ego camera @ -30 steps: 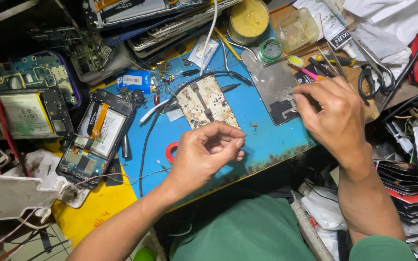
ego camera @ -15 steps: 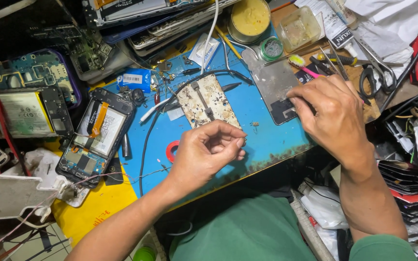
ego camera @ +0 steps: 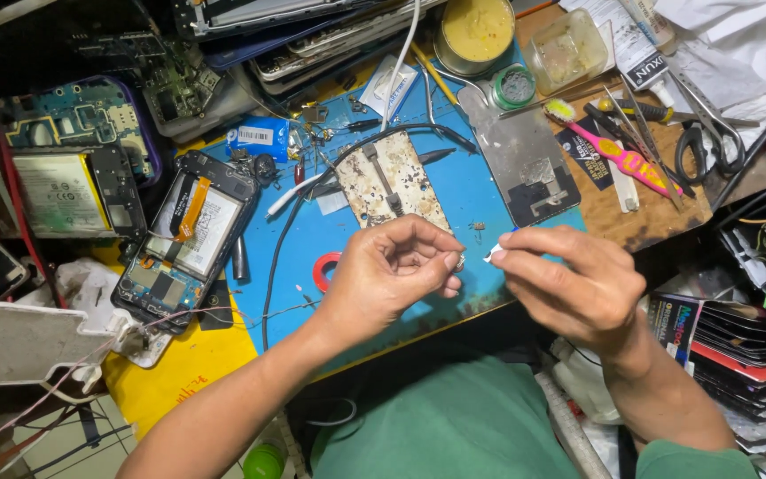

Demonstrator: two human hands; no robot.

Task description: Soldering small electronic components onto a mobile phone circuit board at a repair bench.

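Small parts sit pinched in both hands, above the near edge of the blue mat (ego camera: 480,191) on the worktop. The left hand (ego camera: 392,275) has its fingers curled together on a tiny, roundish metal bit (ego camera: 459,263) at the tips of thumb and forefinger; what it is exactly is too small to tell. The right hand (ego camera: 569,284) has thumb and forefinger clamped on a small white scrap (ego camera: 493,255), perhaps a slip of tape or a swab tip, just beside the metal bit, the two almost touching. Both pieces look very light and easy to drop; the metal one seems stiff and slippery, best held at its edges with the fingertips, while the white scrap looks soft and likely to bend, so a gentle pinch at its end suits it. On the mat behind the hands lie a stained metal plate (ego camera: 392,177), a grey phone frame (ego camera: 525,160) and a red tape ring (ego camera: 325,270). An opened phone (ego camera: 183,239) with its battery showing lies to the left, a pink toothbrush (ego camera: 609,146) to the right, and a tin of yellow paste (ego camera: 476,31) at the far edge.
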